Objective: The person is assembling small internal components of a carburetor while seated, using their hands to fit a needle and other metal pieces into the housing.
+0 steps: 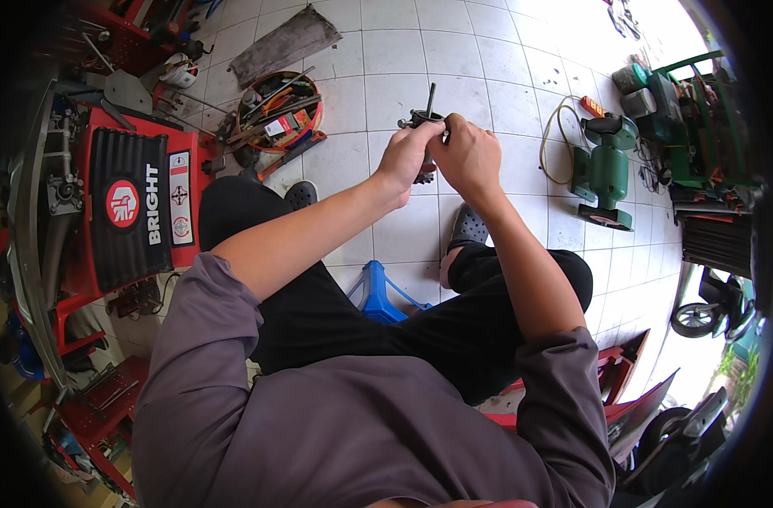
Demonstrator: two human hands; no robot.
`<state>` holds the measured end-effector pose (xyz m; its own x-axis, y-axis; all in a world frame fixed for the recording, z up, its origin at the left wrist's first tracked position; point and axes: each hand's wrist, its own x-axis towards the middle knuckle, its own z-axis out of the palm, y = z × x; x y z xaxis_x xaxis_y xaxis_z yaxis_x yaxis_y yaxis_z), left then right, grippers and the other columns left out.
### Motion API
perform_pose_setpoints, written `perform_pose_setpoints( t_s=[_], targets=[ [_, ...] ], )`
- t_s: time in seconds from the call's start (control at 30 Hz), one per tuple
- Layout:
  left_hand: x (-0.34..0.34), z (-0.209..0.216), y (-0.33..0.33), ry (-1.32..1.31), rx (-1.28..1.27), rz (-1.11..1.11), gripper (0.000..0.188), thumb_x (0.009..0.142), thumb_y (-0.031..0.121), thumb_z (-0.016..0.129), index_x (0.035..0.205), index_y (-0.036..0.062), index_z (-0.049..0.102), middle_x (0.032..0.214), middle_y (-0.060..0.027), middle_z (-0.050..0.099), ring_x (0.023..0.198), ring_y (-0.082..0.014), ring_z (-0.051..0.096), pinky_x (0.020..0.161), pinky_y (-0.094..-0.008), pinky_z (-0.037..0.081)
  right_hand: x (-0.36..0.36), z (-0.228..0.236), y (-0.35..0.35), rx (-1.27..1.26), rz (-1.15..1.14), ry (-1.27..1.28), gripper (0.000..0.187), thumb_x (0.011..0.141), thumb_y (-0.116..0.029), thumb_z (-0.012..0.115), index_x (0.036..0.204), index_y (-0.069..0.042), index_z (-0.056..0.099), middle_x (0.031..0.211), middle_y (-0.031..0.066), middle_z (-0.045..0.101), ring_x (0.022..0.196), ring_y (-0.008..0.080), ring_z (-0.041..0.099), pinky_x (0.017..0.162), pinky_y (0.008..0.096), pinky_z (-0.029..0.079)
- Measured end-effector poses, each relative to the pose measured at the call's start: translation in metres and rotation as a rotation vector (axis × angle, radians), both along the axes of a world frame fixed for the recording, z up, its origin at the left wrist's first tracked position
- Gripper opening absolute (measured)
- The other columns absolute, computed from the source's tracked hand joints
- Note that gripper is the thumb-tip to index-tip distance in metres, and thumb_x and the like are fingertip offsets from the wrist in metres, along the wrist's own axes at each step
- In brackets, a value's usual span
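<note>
Out in front of me, above the tiled floor, both hands are closed around a small metal carburetor-like part (418,117). It has a round mouth at the top, and a thin dark rod stands up from it. My left hand (406,159) grips its near left side, thumb on top. My right hand (471,159) is curled over its right side with the fingers bent in, against the left thumb. Small fittings stick out at the left and below. Most of the part's body is hidden by my hands.
A round tray (320,95) of hand tools lies ahead left, by a grey flat sheet (286,44). A red machine (202,161) stands at left. Right are a green bench grinder (608,173) and a cable (545,151). A blue stool (374,292) shows between my legs.
</note>
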<state>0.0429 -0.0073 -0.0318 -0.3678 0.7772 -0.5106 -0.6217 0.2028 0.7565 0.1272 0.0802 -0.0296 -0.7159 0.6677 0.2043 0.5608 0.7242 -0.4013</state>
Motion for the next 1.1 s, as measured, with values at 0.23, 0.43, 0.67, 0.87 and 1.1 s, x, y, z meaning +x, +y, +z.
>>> perform_pose_setpoints(
  t_s=[0.23, 0.43, 0.67, 0.87, 1.1],
  targets=[
    [0.001, -0.001, 0.001, 0.027, 0.039, -0.014, 0.028, 0.083, 0.041, 0.059, 0.089, 0.0130, 0.057, 0.085, 0.0016, 0.054, 0.084, -0.0102, 0.050, 0.073, -0.0296, 0.043, 0.000, 0.001, 0.001, -0.070, -0.032, 0.041, 0.024, 0.077, -0.026, 0.056, 0.074, -0.002, 0.058, 0.068, 0.0167, 0.062, 0.064, 0.0342, 0.061, 0.063, 0.0424, 0.045],
    [-0.001, 0.000, 0.000, 0.005, 0.030, -0.013, 0.028, 0.083, 0.040, 0.058, 0.091, 0.0132, 0.058, 0.086, 0.0016, 0.054, 0.084, -0.0100, 0.051, 0.073, -0.0294, 0.043, -0.002, 0.003, 0.001, -0.105, -0.057, 0.021, 0.025, 0.079, -0.027, 0.055, 0.077, -0.002, 0.059, 0.067, 0.0179, 0.061, 0.066, 0.0362, 0.061, 0.061, 0.0436, 0.046],
    [-0.002, 0.001, 0.000, 0.004, 0.037, -0.001, 0.027, 0.083, 0.039, 0.058, 0.092, 0.0134, 0.059, 0.088, 0.0017, 0.055, 0.086, -0.0097, 0.051, 0.074, -0.0296, 0.043, -0.004, 0.010, -0.001, -0.150, -0.101, 0.005, 0.029, 0.079, -0.031, 0.056, 0.076, -0.002, 0.060, 0.070, 0.0151, 0.065, 0.066, 0.0318, 0.063, 0.069, 0.0400, 0.045],
    [0.001, 0.000, 0.001, 0.010, 0.057, -0.005, 0.028, 0.083, 0.040, 0.059, 0.090, 0.0129, 0.057, 0.085, 0.0017, 0.052, 0.084, -0.0099, 0.049, 0.073, -0.0299, 0.043, -0.003, 0.008, 0.000, -0.158, -0.105, 0.010, 0.027, 0.079, -0.028, 0.056, 0.075, -0.001, 0.058, 0.071, 0.0166, 0.065, 0.068, 0.0330, 0.063, 0.071, 0.0401, 0.045],
    [0.002, 0.002, 0.000, 0.046, 0.054, -0.025, 0.020, 0.088, 0.034, 0.055, 0.095, 0.0153, 0.060, 0.091, 0.0032, 0.060, 0.087, -0.0085, 0.055, 0.079, -0.0306, 0.043, -0.004, 0.009, 0.003, -0.237, -0.144, 0.001, 0.028, 0.080, -0.029, 0.055, 0.074, -0.001, 0.057, 0.071, 0.0179, 0.064, 0.070, 0.0351, 0.063, 0.071, 0.0429, 0.046]
  ],
)
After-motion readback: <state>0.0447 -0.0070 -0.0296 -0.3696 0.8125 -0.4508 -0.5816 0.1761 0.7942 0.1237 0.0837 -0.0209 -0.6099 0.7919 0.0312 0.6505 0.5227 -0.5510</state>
